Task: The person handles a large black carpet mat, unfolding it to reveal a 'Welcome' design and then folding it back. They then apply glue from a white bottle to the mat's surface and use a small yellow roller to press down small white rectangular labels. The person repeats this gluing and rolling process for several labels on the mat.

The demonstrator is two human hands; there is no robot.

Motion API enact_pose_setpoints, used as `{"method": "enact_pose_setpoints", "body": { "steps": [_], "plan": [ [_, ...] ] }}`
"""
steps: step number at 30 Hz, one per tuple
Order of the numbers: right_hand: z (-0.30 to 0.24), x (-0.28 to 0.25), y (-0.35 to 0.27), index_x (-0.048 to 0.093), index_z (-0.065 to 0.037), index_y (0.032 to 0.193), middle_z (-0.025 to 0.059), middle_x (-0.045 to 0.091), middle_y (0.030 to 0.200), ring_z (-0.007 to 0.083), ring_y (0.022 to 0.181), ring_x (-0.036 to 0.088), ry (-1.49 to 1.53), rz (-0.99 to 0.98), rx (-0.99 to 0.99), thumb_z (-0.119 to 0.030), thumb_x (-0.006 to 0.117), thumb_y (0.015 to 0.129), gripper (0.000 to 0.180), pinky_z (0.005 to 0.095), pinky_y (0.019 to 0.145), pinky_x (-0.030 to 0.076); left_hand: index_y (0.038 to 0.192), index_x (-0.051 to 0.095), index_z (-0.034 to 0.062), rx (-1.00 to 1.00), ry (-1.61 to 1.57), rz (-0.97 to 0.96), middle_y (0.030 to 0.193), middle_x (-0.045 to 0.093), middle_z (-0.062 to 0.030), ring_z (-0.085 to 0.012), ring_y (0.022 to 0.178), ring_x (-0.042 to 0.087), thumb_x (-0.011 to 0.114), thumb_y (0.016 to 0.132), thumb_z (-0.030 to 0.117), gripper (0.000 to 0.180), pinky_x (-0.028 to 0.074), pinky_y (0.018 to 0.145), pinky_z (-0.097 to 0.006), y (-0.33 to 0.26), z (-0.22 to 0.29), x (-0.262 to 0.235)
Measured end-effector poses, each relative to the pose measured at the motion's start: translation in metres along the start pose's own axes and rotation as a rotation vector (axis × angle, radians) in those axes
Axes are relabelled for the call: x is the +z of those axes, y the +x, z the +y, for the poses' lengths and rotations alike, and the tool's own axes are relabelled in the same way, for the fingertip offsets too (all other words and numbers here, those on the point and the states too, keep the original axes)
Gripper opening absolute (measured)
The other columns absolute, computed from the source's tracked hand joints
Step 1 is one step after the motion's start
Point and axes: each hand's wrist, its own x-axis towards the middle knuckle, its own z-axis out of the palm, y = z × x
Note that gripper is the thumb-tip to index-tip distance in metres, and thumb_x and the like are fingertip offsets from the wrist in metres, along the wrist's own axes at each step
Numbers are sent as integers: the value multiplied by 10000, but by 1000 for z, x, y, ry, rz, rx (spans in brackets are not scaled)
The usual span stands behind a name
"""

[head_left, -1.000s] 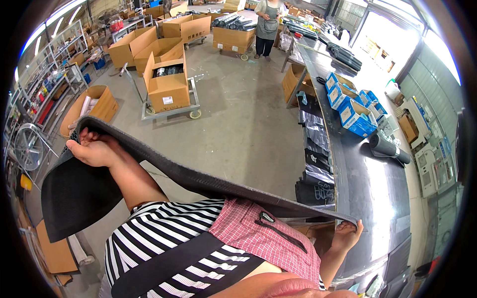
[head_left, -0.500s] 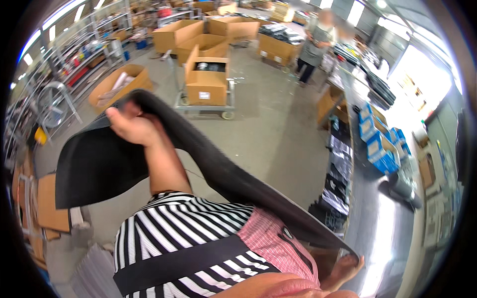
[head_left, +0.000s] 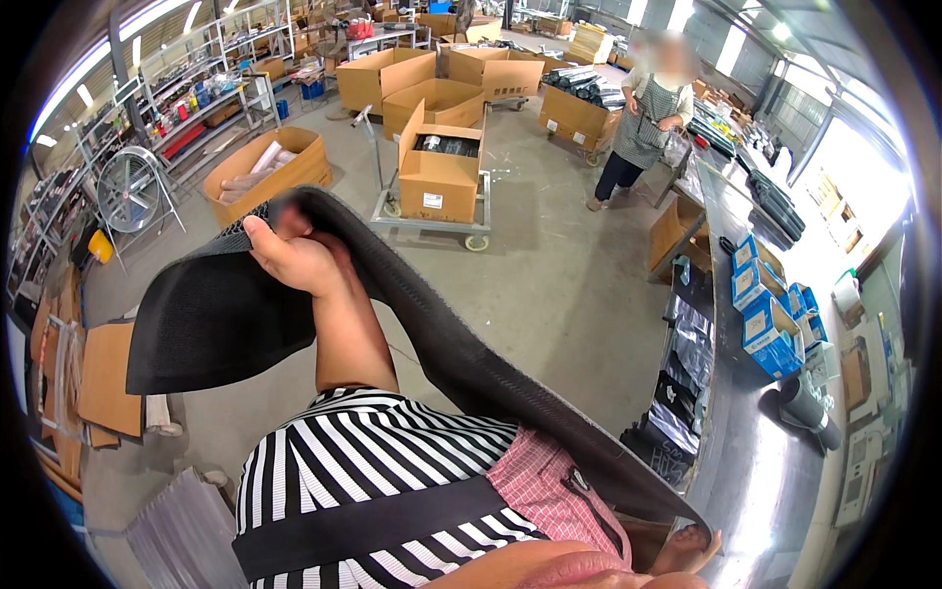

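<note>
A long, flexible black mat [head_left: 453, 339] stretches across in front of my body, from upper left to lower right. My left hand [head_left: 299, 260] is raised and closed round its upper edge, with the thumb on the near side. The mat's left end hangs down beyond that hand in a broad flap. At the lower right my right hand [head_left: 687, 552] grips the other end, beside the metal-topped workbench [head_left: 736, 471]. Part of that hand is hidden behind the mat.
Blue boxes [head_left: 770, 339] and a dark roll [head_left: 807, 412] stand on the bench. Ahead are a cart with an open carton [head_left: 439, 191] and more cartons. A person [head_left: 643, 123] stands farther back. At left are a fan [head_left: 129, 189] and a carton of rolls [head_left: 265, 177].
The whole view has shifted, so the surroundings sit slightly farther right and lower. Both hands keep their hold on the mat, which stays stretched between them.
</note>
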Motion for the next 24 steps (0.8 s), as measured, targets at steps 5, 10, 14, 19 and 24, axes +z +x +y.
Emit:
{"method": "enact_pose_setpoints", "body": {
  "steps": [5,10,14,19,24],
  "plan": [
    [0,22,-1,605,-93,796,22,586,710,136,674,527,-130,-45,75,-449,648,885,370,261,650,403,701,585,26,60,16,16,635,576,-35,-110,551,485,454,1011,458,548,363,524,-219,16,2,-10],
    [-24,75,-15,607,-76,862,31,623,797,167,693,539,-578,-204,79,-374,647,887,302,281,606,406,841,601,-44,194,-87,-67,789,636,-101,-187,683,607,547,977,331,403,505,613,-310,39,37,-3],
    [-46,63,38,604,-119,896,10,614,887,148,704,534,-943,-156,7,-297,656,867,189,282,542,378,764,641,-26,137,52,-6,699,607,-110,-166,577,519,509,977,450,537,417,551,-263,46,39,12],
    [-90,192,76,627,-106,1219,30,576,918,168,614,506,-879,-465,45,-364,656,899,412,339,604,471,851,646,-27,240,4,-145,747,621,-130,-191,601,533,527,959,414,469,435,576,-291,39,103,23],
    [-281,326,97,558,36,1233,185,629,1151,220,948,611,-501,-649,-602,-346,450,1018,451,313,761,496,938,651,-27,195,-246,-175,795,634,-149,-216,625,547,545,940,378,419,453,600,-319,-11,141,50]
  ]
}}
